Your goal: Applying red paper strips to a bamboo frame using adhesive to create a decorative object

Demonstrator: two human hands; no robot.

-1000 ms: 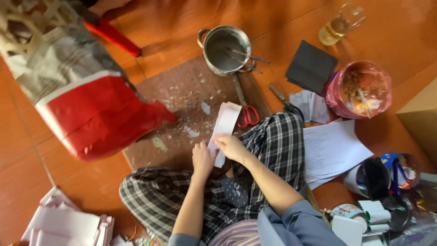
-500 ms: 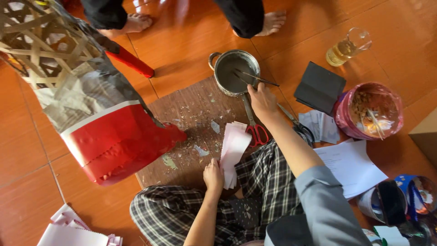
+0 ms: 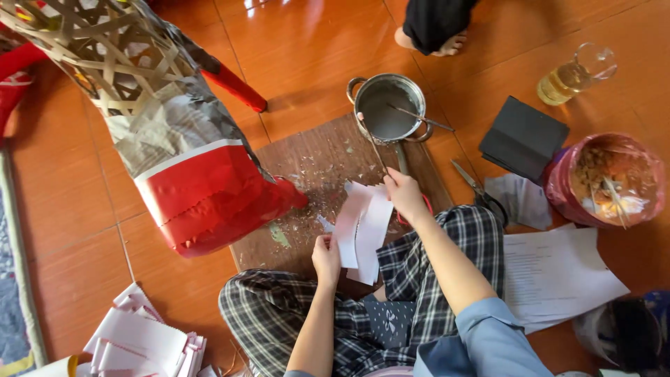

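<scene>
A single head-worn camera looks steeply down from above the seated person. The person's lap fills the near edge, a wooden board (image 3: 328,181) lies mid-frame, and a pot (image 3: 388,108) sits farther off. The view is fairly near, taking in floor (image 3: 77,209) left and right.

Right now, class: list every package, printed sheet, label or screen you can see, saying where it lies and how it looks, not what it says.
Printed sheets: white rectangles with faint text, on the floor right of the knee.
Pink bag: round, translucent, holding scraps, far right.
Paper strips: white, held in left hand.
Paper pile: white, red-edged, bottom left.
No screens or signs.
</scene>
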